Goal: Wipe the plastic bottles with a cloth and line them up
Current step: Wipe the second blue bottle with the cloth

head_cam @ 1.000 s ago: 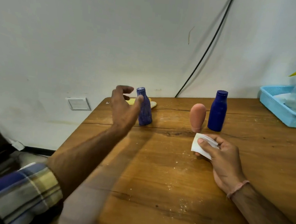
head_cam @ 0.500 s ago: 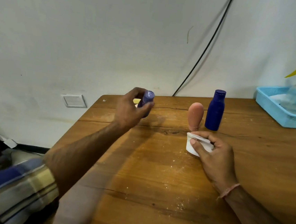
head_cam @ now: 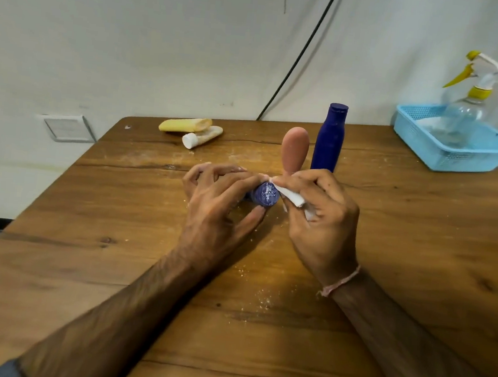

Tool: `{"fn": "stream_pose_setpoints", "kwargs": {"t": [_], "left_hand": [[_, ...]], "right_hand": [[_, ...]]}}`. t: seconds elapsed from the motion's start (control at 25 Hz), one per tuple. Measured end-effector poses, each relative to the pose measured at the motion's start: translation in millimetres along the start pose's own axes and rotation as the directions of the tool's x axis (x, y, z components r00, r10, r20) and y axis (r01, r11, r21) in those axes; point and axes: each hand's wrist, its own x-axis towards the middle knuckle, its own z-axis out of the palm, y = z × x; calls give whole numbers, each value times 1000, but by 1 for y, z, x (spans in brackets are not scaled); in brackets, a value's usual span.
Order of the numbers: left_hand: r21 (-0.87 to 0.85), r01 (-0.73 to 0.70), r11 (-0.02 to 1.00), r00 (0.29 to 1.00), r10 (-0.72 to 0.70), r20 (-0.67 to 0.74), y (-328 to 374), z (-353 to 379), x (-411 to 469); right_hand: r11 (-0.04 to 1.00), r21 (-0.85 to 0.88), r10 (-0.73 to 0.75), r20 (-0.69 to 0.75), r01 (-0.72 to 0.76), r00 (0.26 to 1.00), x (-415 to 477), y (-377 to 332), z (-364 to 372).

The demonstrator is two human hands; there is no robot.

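Lettering shows in white on the round end of the small blue bottle (head_cam: 265,193) that faces me, but it is too blurred to read. No other writing can be made out on anything nearby.

A second ago my left hand (head_cam: 215,206) was reaching out to this bottle where it stood upright at the far left of the wooden table (head_cam: 115,236); half a second ago it had lifted it. Now the bottle lies tipped toward me in the middle, above the tabletop, with my left fingers curled over its body and my thumb pressed under its rim, so that hand is clamped on it. My right hand (head_cam: 323,226), which rested on the table with the white cloth (head_cam: 292,197) folded under its fingers, has come up beside the left. It pinches the cloth tight, and the cloth's edge touches the right side of the bottle's end.

Just beyond my right knuckles stand the pink bottle (head_cam: 294,150) and the tall blue bottle (head_cam: 329,138), upright and side by side, the pink one partly hidden at its base by my fingers. Farther off, beyond my left hand, two yellowish tubes (head_cam: 192,129) lie on their sides near the table's far edge. Well off to the right of my grip sits a light blue basket (head_cam: 445,160) with a spray bottle (head_cam: 468,106) in it.
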Motion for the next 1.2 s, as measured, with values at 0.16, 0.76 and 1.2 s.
{"fn": "stream_pose_setpoints", "kwargs": {"t": [0.16,0.76,1.2], "left_hand": [[11,23,1000,999,-23,23,-1,0,-1],[-21,105,994,995,-105,0,-5,0,1],[-21,101,995,995,-100,25,-5,3,1]], "right_hand": [[998,-13,-59,-2,59,998,0,-7,1],[968,-107,-212,122,225,970,-1,-9,-5],[970,-125,-194,120,209,974,0,-6,-3]]}}
